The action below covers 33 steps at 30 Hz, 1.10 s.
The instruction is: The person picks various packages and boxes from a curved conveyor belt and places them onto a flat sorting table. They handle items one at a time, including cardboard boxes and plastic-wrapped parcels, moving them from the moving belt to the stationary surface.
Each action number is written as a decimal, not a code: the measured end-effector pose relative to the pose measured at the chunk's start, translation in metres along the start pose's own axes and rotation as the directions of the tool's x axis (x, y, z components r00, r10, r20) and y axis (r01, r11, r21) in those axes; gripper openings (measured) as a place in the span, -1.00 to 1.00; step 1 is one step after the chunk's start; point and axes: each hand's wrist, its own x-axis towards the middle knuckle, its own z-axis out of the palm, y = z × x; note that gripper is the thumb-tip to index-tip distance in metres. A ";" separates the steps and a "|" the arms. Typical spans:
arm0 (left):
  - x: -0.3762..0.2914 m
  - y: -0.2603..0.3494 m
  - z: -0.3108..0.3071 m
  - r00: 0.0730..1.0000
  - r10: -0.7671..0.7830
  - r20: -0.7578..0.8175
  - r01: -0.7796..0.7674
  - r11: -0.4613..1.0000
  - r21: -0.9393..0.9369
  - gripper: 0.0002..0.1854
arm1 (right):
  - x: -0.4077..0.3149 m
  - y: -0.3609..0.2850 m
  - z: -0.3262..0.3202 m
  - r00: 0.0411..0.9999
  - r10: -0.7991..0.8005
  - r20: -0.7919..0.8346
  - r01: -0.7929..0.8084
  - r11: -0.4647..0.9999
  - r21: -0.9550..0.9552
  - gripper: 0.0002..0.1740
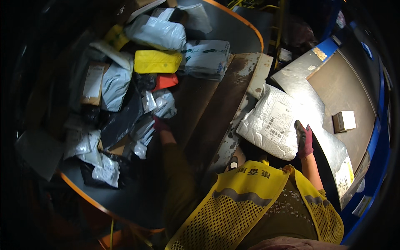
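Observation:
My right hand, in a dark red and grey work glove, grips the right edge of a white padded mailer with a printed label facing up. The mailer is between the rusty metal edge on the left and the conveyor on the right. My left hand, gloved and in shadow, reaches into a heap of parcels, at the edge of small grey plastic mailers; whether it grips one I cannot tell. Above it lie a red packet, a yellow packet and a large white plastic-wrapped parcel.
The heap lies on a dark surface with an orange rim. A brown cardboard box with a label is among it. At right, a small carton sits on a brown conveyor belt beside a bright metal plate.

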 end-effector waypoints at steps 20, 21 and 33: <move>-0.213 0.052 -0.083 0.504 0.519 0.691 -0.741 -0.151 0.654 -0.50 | 0.033 0.019 -0.030 0.999 -0.028 -0.028 0.023 0.989 -0.147 -0.43; -0.203 0.049 -0.086 0.506 0.471 0.722 -0.764 -0.143 0.629 -0.49 | 0.037 0.017 -0.039 0.996 -0.042 -0.076 0.030 0.987 -0.156 -0.44; -0.218 0.221 -0.097 0.557 0.532 0.637 -0.800 0.551 0.239 -0.54 | 0.060 -0.080 -0.150 0.874 -0.115 -0.472 0.246 0.943 0.226 -0.48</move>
